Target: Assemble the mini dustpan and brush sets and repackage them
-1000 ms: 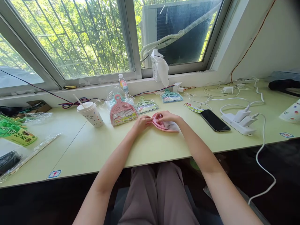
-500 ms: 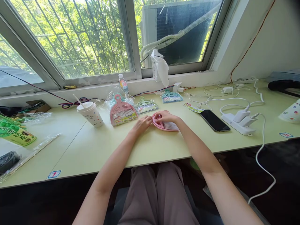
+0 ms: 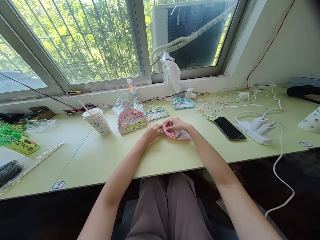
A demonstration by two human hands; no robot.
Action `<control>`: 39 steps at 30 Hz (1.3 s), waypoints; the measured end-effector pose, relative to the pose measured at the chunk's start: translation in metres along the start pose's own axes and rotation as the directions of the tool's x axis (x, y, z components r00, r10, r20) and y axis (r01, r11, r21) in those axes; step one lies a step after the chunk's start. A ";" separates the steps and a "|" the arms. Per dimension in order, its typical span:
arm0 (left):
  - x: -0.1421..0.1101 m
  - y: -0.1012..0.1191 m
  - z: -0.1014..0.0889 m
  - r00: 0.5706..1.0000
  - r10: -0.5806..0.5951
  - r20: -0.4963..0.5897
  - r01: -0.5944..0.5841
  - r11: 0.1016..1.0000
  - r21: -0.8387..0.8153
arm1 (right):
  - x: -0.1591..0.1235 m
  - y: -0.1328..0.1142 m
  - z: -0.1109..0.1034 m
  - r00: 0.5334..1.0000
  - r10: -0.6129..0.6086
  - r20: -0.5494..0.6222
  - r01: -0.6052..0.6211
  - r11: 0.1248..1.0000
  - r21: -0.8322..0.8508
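Observation:
A pink mini dustpan and brush set (image 3: 177, 134) with pale bristles lies on the desk in front of me, its handle end pointing left. My left hand (image 3: 153, 132) rests at that handle end with its fingers bent closely round the tip. From above, my right hand (image 3: 175, 123) pinches the handle area, thumb and fingers together. What exactly the fingertips grip is partly hidden. Just behind my left hand stands another pink set (image 3: 132, 119) with a printed label, in clear film. Green (image 3: 157, 112) and blue (image 3: 184, 102) packed sets lie farther back.
A lidded cup with a straw (image 3: 97, 121) stands left, a bottle (image 3: 131, 88) near the sill. On the right are a label card (image 3: 206, 115), a black phone (image 3: 229, 128) and a white power strip (image 3: 253, 131) with cables. A green snack bag (image 3: 18, 140) lies far left.
Hardly anything differs. Both hands stay at the handle of the pink set, and the whole view has shifted very slightly.

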State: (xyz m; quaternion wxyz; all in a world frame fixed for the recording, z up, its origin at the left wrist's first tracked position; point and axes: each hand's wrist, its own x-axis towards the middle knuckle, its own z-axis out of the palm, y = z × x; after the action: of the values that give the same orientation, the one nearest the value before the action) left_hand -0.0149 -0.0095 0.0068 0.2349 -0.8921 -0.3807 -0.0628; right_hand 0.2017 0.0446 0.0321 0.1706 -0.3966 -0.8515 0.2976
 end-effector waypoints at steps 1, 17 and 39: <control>0.000 0.000 0.000 1.000 0.011 0.011 -0.011 1.000 0.018 | 0.000 0.000 0.000 1.000 0.001 -0.003 -0.001 1.000 -0.004; 0.003 -0.001 -0.007 0.997 -0.083 -0.010 0.082 0.996 -0.043 | 0.004 0.007 0.004 1.000 -0.006 -0.029 0.007 0.999 0.041; 0.001 -0.003 -0.013 0.988 -0.107 0.112 0.105 0.994 0.027 | -0.010 -0.011 -0.005 0.999 0.034 -0.015 -0.033 0.999 0.034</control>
State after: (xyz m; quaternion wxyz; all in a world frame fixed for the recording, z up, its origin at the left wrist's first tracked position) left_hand -0.0153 -0.0129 0.0196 0.2184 -0.8704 -0.4409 -0.0204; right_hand 0.2044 0.0338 0.0428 0.1788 -0.4101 -0.8383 0.3116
